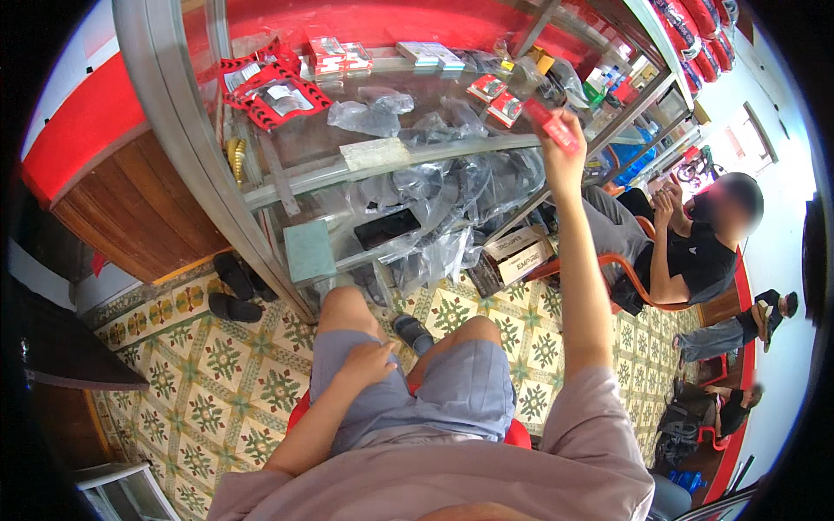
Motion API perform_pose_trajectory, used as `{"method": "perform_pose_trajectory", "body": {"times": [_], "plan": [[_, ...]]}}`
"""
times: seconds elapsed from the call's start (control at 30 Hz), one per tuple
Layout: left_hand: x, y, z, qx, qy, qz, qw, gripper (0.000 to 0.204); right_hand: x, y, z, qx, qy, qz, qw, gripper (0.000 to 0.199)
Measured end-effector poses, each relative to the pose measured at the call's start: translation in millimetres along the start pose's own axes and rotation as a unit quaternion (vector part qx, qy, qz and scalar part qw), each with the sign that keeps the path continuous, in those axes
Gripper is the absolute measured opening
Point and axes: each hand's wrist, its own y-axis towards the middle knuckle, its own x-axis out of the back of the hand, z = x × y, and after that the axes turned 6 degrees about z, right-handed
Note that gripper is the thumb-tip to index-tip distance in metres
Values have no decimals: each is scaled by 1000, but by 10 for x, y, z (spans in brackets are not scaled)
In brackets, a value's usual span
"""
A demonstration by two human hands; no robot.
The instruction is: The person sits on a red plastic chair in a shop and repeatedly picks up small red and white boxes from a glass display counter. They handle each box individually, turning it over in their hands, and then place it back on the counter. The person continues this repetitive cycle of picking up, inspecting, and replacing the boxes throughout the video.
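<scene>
I sit on a red stool (519, 432) facing a glass display cabinet (174, 113). My right hand (560, 161) is raised at arm's length and grips a small red packet (553, 124) at the level of the upper shelf. My left hand (369, 363) rests flat on my left thigh, fingers loosely apart, holding nothing. On the shelf near the packet lie similar red and white packets (493, 94) and crumpled clear plastic bags (373, 113).
Red and black packaged parts (274, 91) lie at the shelf's left. A cardboard box (519, 253) stands on the patterned tile floor below. Black sandals (233, 291) lie left of the cabinet. A person (695, 256) sits in an orange chair at right; others sit beyond.
</scene>
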Motion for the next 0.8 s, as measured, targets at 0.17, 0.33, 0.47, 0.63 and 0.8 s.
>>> {"method": "perform_pose_trajectory", "body": {"times": [0.17, 0.33, 0.47, 0.63, 0.8], "plan": [[-69, 22, 15, -24, 18, -6, 1000, 48, -13, -844, 783, -5, 7, -11, 1000, 28], [69, 47, -84, -5, 26, 30, 999, 54, -15, -1250, 1061, 28, -81, -9, 996, 30], [56, 100, -99, -174, -174, -118, 962, 76, -158, -1606, 1257, 3, -138, 37, 990, 32], [321, 30, -506, -185, -737, -110, 641, 71, -644, -2475, 1409, -2, -179, 256, 950, 41], [471, -57, -390, -112, -876, -59, 465, 65, -861, -2795, 1545, -12, -53, 261, 964, 48]]}}
